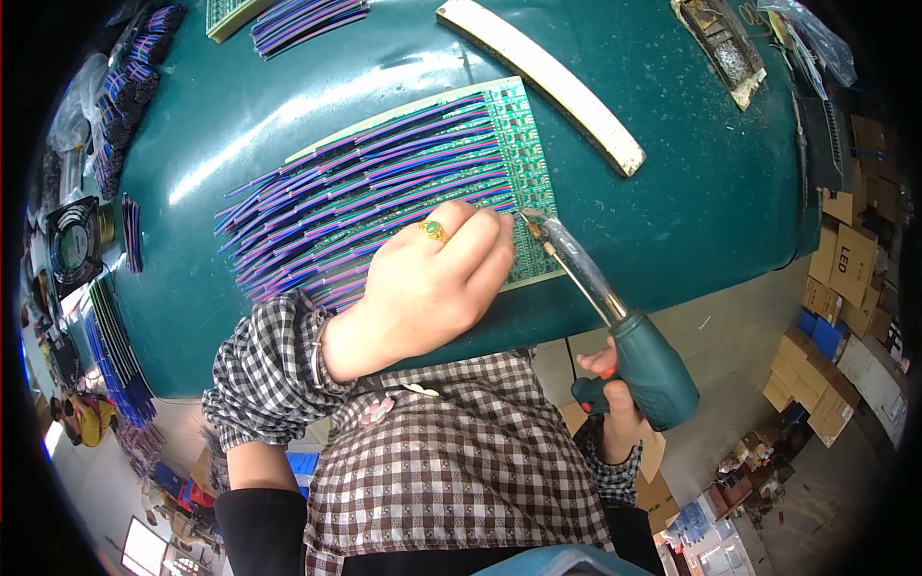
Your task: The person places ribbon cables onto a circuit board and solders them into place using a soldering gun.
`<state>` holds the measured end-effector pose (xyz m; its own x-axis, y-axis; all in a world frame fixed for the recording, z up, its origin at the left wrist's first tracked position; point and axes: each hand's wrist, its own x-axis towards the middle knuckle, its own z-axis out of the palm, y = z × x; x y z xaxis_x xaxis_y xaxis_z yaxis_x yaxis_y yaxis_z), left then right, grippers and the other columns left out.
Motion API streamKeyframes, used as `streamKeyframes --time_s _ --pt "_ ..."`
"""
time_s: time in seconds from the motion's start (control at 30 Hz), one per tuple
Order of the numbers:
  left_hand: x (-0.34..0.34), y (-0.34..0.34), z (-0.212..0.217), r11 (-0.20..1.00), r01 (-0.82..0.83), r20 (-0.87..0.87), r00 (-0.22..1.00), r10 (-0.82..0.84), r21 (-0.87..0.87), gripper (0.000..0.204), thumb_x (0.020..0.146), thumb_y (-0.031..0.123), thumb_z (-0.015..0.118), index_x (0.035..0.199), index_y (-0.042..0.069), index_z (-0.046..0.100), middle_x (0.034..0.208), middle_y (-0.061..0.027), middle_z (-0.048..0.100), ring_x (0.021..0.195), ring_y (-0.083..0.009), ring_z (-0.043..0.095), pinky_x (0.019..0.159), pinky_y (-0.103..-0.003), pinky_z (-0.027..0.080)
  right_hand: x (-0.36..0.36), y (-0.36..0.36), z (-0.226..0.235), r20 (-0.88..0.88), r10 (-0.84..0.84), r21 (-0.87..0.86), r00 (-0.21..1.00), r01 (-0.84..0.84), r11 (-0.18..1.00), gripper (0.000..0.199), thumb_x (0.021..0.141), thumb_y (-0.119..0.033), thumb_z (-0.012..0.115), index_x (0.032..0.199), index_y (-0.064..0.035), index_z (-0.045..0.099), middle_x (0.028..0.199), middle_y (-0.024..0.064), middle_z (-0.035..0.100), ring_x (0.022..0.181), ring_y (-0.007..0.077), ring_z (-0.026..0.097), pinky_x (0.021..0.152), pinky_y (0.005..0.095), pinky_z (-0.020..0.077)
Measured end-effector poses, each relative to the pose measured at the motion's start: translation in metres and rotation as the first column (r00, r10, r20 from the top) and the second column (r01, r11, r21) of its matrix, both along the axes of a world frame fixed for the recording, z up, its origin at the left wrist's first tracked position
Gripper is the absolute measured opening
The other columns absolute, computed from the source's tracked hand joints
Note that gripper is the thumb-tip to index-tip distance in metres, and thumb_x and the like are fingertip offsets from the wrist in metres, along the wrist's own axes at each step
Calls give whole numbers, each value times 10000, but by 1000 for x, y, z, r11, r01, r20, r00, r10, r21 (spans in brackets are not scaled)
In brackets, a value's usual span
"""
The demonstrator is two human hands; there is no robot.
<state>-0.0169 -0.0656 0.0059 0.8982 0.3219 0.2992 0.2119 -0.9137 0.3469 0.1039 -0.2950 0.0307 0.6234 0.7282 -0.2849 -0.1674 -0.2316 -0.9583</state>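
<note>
A panel of green circuit boards [526,144] lies on the table, with rows of blue, red and black wires [384,168] running across it to the left. My left hand [427,278], wearing a ring with a green stone, is closed over the near rows. Its fingertips pinch wires at the boards' right end, though the hand hides most of that grip. In my right hand [619,408] is a green pistol-shaped soldering gun [656,374], its finger by the red trigger. The gun's metal tip meets the board area just right of my left fingertips.
Beyond the panel lies a curved white bar [547,86]. A dirty metal tray [725,53] sits at the far right. More wire bundles [307,21] are at the back and along the left edge, near a black fan [75,247]. Cardboard boxes [845,264] stand on the right.
</note>
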Motion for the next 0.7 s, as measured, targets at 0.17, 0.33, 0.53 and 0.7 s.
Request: streamKeyframes --time_s 0.17,0.33,0.53,0.7 --pt "0 -1 0 1000 -4 3 1000 4 -4 390 637 69 639 1016 -24 661 946 -78 614 820 -205 618 660 -295 534 0 1 1 3 11 -5 1000 -11 1000 595 880 -307 681 1221 132 470 935 135 595 878 247 616 837 435 550" --pt "1 -1 -1 1000 -10 9 1000 10 -2 384 637 65 639 1009 -25 660 932 -77 615 812 -207 620 659 -296 535 -1 1 0 3 -16 -9 1000 16 1000 594 879 -322 678 1203 136 481 920 138 600 863 248 621 815 432 558" --pt "3 3 -13 993 -3 110 994 -10 122 288 687 139 593 944 13 624 842 -32 492 752 -146 527 516 -229 453 0 -1 0 62 -21 31 998 19 999 605 888 -333 661 1220 141 481 919 155 612 847 259 636 799 439 569" --pt "2 3 -13 993 -6 110 994 -7 116 287 688 141 589 944 15 623 838 -32 488 752 -147 526 518 -231 457 -2 7 8 63 -45 -21 997 46 999 587 886 -333 662 1199 139 506 947 167 626 859 274 647 791 435 566"
